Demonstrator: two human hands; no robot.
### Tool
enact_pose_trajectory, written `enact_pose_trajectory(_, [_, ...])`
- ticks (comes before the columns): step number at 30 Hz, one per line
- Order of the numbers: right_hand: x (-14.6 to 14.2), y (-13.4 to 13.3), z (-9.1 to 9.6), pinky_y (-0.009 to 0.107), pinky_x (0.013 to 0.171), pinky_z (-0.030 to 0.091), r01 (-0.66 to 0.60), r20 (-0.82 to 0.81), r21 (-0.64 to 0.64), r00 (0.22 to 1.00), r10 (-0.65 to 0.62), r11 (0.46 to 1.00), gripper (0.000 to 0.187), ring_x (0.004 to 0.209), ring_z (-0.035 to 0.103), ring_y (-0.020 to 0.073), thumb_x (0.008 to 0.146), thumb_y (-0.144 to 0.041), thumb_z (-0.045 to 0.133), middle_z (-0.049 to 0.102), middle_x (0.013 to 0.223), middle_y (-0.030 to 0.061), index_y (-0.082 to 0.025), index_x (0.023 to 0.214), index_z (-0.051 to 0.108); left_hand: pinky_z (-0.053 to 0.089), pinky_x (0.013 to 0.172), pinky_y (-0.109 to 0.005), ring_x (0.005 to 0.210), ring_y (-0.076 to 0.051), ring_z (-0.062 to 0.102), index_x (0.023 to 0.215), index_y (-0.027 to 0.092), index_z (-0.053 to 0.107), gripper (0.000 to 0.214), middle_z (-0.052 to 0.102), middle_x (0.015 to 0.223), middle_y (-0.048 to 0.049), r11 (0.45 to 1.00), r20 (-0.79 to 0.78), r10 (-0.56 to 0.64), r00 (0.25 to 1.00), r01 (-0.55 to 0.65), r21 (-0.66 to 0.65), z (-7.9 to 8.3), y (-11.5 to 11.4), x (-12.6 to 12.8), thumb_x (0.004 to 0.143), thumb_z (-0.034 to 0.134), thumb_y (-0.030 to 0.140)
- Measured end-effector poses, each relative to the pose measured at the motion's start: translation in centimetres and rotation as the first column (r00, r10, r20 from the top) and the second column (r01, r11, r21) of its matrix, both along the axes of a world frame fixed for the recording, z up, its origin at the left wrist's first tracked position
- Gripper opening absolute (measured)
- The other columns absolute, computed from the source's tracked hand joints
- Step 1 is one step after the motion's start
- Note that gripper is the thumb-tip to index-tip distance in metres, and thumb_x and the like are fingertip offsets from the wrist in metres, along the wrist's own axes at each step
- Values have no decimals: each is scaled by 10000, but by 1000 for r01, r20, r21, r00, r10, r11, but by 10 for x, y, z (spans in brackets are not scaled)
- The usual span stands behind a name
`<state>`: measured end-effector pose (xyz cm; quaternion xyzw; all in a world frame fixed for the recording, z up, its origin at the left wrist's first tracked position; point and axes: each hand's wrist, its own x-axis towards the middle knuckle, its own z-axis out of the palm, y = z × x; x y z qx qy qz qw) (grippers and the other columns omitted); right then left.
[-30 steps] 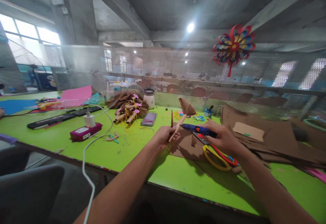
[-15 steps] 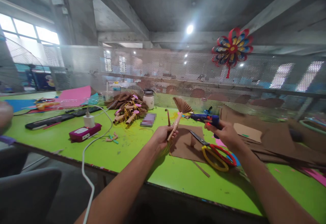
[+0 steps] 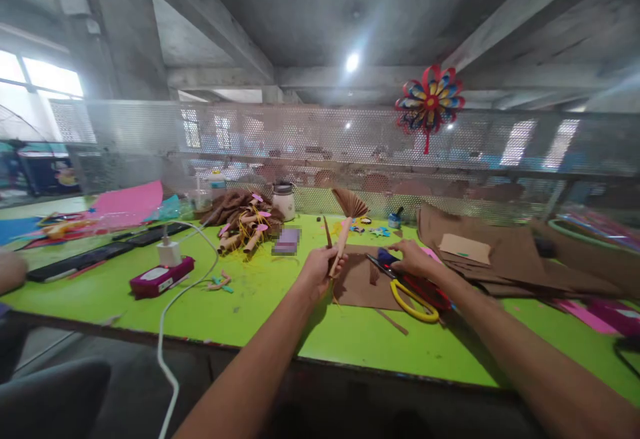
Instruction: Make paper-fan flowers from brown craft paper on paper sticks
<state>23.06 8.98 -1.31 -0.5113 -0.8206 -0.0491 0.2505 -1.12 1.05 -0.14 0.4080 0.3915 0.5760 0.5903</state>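
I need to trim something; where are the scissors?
The scissors lie right of centre in the head view, partly on the brown sheet, by the right hand.

**Legible text: none**

Viewed over the remote feed, I can read no word, brand or number. Pale label-like patches show on the magenta block (image 3: 163, 279) under the white plug (image 3: 169, 253) and on a second magenta block (image 3: 613, 318) at right edge; I cannot resolve print on either. Dark blue box (image 3: 37, 174), far left: pale printed patch, too blurred for me to read.
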Motion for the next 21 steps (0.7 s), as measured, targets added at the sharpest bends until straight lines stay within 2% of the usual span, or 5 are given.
enact_pose_trajectory(3, [-19, -21, 23, 335, 854, 459, -33, -146, 13, 989, 34, 999, 286, 981, 610, 247, 728, -216, 603, 695, 1012, 119, -139, 976, 723, 392, 482, -168, 491, -66, 498, 780, 92, 601, 111, 602, 653, -45, 996, -56, 66, 996, -62, 66, -3, 1, 4, 829, 524, 154])
enact_pose_trajectory(7, [-61, -56, 46, 306, 743, 489, -390, -419, -4, 837, 353, 921, 262, 819, 637, 199, 771, -273, 568, 709, 932, 88, -151, 949, 717, 394, 531, -209, 525, -102, 502, 752, 113, 628, 137, 566, 581, -6, 957, -311, 222, 924, -145, 251, -5, 2, 9, 809, 546, 207])
enact_pose_trajectory(11, [-85, -69, 43, 267, 611, 457, -455, -513, -14, 767, 384, 890, 269, 631, 584, 150, 732, -256, 629, 679, 739, 33, -145, 972, 681, 445, 687, -270, 721, -162, 587, 896, 136, 670, 250, 653, 757, -47, 852, -611, 436, 661, -84, 517, -8, 1, 10, 802, 439, 121])
enact_pose_trajectory(15, [-87, -70, 30, 251, 585, 422, -414, -493, 116, 765, 414, 903, 84, 595, 525, 133, 760, -198, 614, 613, 656, 6, -163, 818, 663, 438, 847, -300, 947, -190, 589, 1079, 147, 642, 366, 670, 1028, -92, 788, -644, 468, 605, 45, 614, -14, 3, 14, 799, 410, 99])
enact_pose_trajectory(21, [-82, -77, 29, 284, 668, 443, -414, -495, 335, 687, 532, 847, 108, 714, 551, 163, 799, -197, 586, 590, 754, 50, -173, 734, 668, 439, 696, -268, 741, -169, 576, 860, 151, 670, 243, 654, 777, -52, 872, -722, 358, 592, 64, 485, -15, 6, 17, 812, 433, 168])
